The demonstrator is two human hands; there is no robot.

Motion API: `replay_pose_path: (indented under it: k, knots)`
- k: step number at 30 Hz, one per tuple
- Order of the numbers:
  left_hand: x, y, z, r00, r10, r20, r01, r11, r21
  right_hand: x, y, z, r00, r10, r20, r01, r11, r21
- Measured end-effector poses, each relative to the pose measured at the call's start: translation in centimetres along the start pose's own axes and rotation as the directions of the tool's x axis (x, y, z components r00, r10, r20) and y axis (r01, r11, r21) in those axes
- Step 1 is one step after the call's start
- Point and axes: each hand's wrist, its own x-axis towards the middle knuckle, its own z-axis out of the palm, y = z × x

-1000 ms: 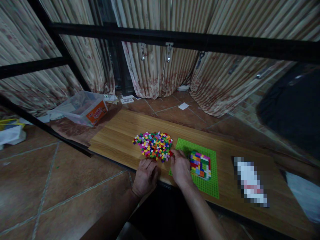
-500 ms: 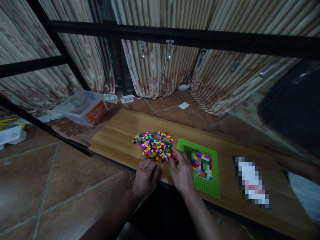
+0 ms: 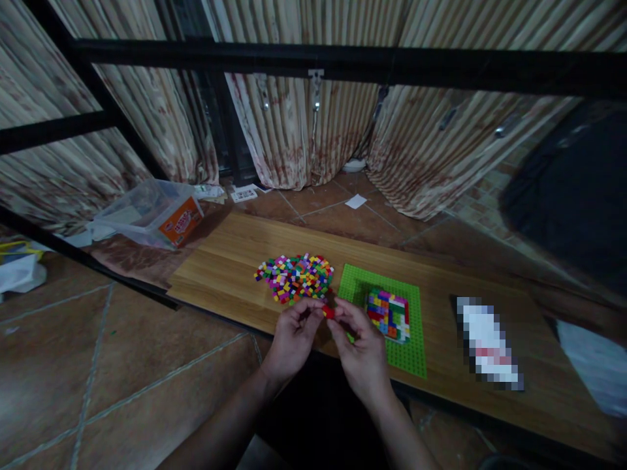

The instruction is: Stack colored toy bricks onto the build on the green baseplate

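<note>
- I see my toy brick (image 3: 328, 312) as red, with a touch of yellow at its left;
- my loose brick pile (image 3: 300, 279): confetti of red, yellow, green, white, pink, purple and orange;
- built block (image 3: 388, 316): patchwork of blue, red, orange, green, pink and white;
- studded baseplate (image 3: 413, 356): bright green;
- my tabletop (image 3: 210, 261): light brown wood grain;
- bin label (image 3: 181, 222): orange;
- curtains (image 3: 284, 137): beige, darkly striped, red-blotched.

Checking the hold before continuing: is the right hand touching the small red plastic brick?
Touching. The head view shows the right hand meeting the small red plastic brick, with no visible gap between them.
</note>
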Motion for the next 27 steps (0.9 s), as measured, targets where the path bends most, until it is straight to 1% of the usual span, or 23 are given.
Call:
replay_pose_path:
  k: [4, 7, 12, 15, 18, 22, 24, 25, 27]
  knots:
    - [-0.2, 0.1, 0.2, 1.0, 0.0, 0.009, 0.001, 0.999, -0.039, -0.2, 0.0, 0.0, 0.998, 0.052, 0.023, -0.054, 0.993, 0.107]
    - [-0.2, 0.2, 0.4, 0.999, -0.006, 0.035, 0.008, 0.998, -0.066, -0.2, -0.1, 0.0, 0.995, 0.103, 0.009, -0.103, 0.979, 0.177]
    - [-0.3, 0.6, 0.6, 0.997, -0.034, 0.064, 0.042, 0.992, -0.117, -0.1, -0.7, 0.1, 0.973, 0.232, 0.009, -0.221, 0.915, 0.336]
    - [-0.5, 1.0, 0.8, 0.99, -0.103, 0.095, 0.119, 0.975, -0.188, -0.1, -0.9, 0.0, 0.96, 0.28, 0.022, -0.263, 0.871, 0.415]
    - [-0.7, 1.1, 1.1, 0.976, -0.186, 0.112, 0.21, 0.939, -0.274, -0.1, -0.9, -0.2, 0.954, 0.296, 0.033, -0.279, 0.847, 0.453]
    - [-0.8, 1.0, 1.4, 0.943, -0.298, 0.147, 0.332, 0.841, -0.428, -0.2, -0.8, -0.1, 0.937, 0.346, 0.046, -0.314, 0.779, 0.543]
    - [-0.6, 0.8, 1.4, 0.93, -0.331, 0.159, 0.367, 0.809, -0.46, -0.2, -0.8, 0.0, 0.926, 0.374, 0.047, -0.328, 0.736, 0.592]
    - [-0.4, 0.7, 1.3, 0.934, -0.328, 0.142, 0.357, 0.823, -0.442, -0.3, -0.8, 0.0, 0.922, 0.386, 0.036, -0.327, 0.723, 0.609]
    - [0.2, 0.4, 1.1, 0.963, -0.264, 0.06, 0.269, 0.912, -0.309, -0.5, -0.9, -0.4, 0.917, 0.4, -0.009, -0.308, 0.721, 0.621]
